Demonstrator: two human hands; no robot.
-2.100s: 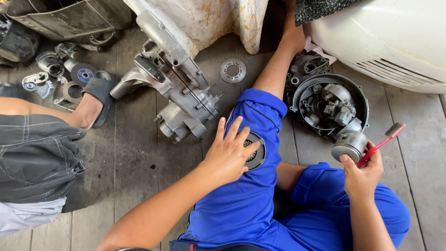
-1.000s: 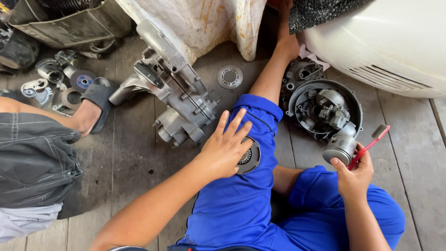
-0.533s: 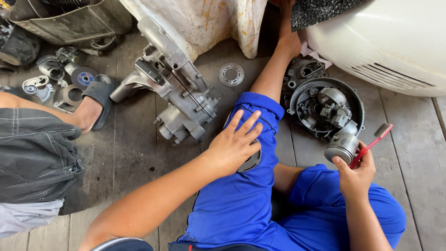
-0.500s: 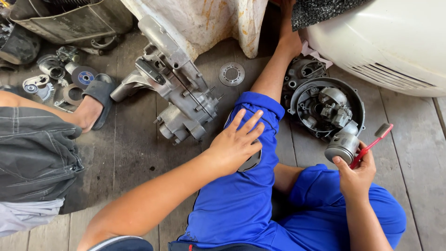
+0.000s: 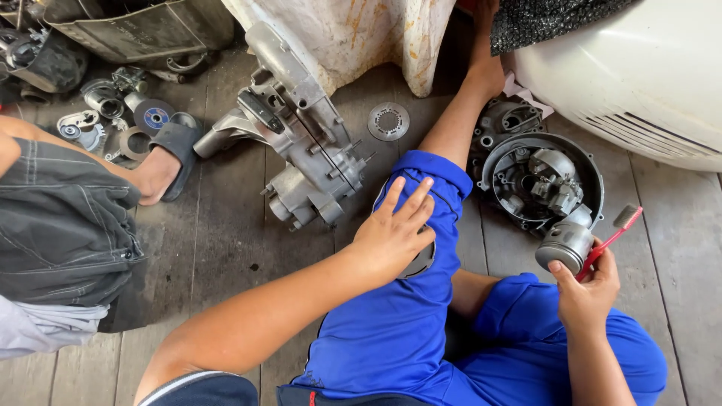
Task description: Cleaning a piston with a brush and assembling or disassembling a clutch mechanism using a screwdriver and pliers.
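The piston [image 5: 565, 246], a grey metal cylinder, sat in the right hand [image 5: 588, 289], whose fingers were closed around its lower end together with a red-handled toothbrush [image 5: 611, 239] that slanted up to the right. It was held just above the wooden floor [image 5: 226, 248], near the lower edge of the round engine cover [image 5: 543, 180], a dark housing with metal parts inside. The left hand [image 5: 392, 234] lay flat with fingers spread on the person's knee, clad in blue trousers [image 5: 391, 331], and covered most of a dark round disc [image 5: 423, 260] resting there; only the disc's edge showed under the palm, and whether the hand gripped it could not be told. The two hands were well apart. Left of the knee a large grey engine crankcase [image 5: 304, 143] lay on the floor, and a small perforated metal ring [image 5: 389, 121] lay just beyond it. At the far left another person's leg in dark shorts [image 5: 64, 225] and a foot in a sandal [image 5: 169, 150] rested near loose metal parts [image 5: 98, 116]. A white scooter body [image 5: 639, 83] filled the upper right.
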